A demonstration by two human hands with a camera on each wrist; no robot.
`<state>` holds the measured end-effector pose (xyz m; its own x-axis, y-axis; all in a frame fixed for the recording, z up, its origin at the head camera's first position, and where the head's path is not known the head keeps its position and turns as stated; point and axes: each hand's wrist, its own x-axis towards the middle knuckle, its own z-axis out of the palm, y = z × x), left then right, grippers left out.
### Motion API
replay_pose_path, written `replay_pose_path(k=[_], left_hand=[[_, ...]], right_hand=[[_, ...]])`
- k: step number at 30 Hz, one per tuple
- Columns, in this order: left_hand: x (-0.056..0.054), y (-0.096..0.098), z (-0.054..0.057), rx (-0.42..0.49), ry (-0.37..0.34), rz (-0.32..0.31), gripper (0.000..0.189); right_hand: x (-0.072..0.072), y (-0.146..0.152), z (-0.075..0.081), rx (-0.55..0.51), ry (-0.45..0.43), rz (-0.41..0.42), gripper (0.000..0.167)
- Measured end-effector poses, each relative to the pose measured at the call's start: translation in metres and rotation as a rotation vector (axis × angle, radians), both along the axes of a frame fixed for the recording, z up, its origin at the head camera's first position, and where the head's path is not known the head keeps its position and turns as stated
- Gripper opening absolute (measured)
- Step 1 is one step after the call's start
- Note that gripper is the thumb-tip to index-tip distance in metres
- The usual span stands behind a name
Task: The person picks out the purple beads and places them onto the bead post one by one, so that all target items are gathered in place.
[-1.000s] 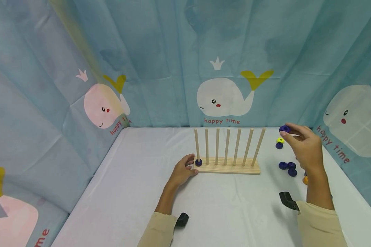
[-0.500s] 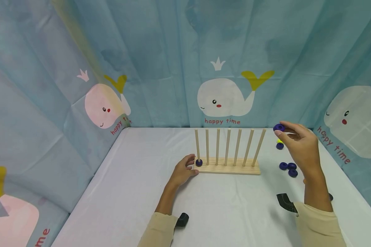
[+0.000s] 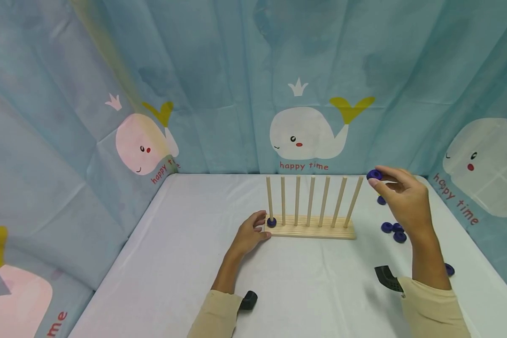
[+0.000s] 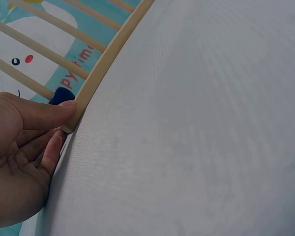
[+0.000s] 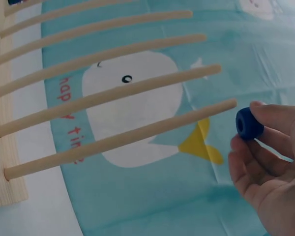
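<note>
A wooden peg rack [image 3: 310, 231], a flat base with a row of upright pegs, stands on the white table in the head view. One dark blue bead [image 3: 272, 222] sits at the bottom of its leftmost peg. My left hand [image 3: 248, 233] holds the left end of the base, thumb at the front; the left wrist view shows thumb and fingers [image 4: 51, 152] pinching that corner. Raised right of the rack, my right hand [image 3: 410, 204] pinches another blue bead [image 5: 248, 124] between thumb and fingers. That bead is close to the rightmost peg's top [image 5: 228, 104], apart from it.
Several loose blue beads [image 3: 399, 237] lie on the table right of the rack. Another bead [image 3: 381, 200] lies farther back, and one more [image 3: 449, 269] shows beside the right forearm. A blue curtain [image 3: 219, 94] with whale prints hangs behind and at the sides.
My right hand has moved left with the blue bead, nearer the rightmost peg. It now hides most of the yellow bead. The left hand and the rack stay in place.
</note>
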<state>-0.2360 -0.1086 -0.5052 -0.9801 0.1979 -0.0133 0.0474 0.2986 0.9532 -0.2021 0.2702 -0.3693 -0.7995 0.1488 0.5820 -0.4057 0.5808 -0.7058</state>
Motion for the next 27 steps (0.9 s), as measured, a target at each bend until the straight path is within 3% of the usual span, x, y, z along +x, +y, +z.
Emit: replay_pose_path(k=[14,27], left_hand=[[0.000,0.000,-0.001,-0.001,0.000,0.004,0.074],[0.000,0.000,0.000,-0.003,0.003,0.000,0.074]], right_hand=[[-0.004,-0.012,0.009,0.030,0.058,0.047,0.040],[-0.003,-0.033,0.021,0.016,0.123,0.181,0.043]])
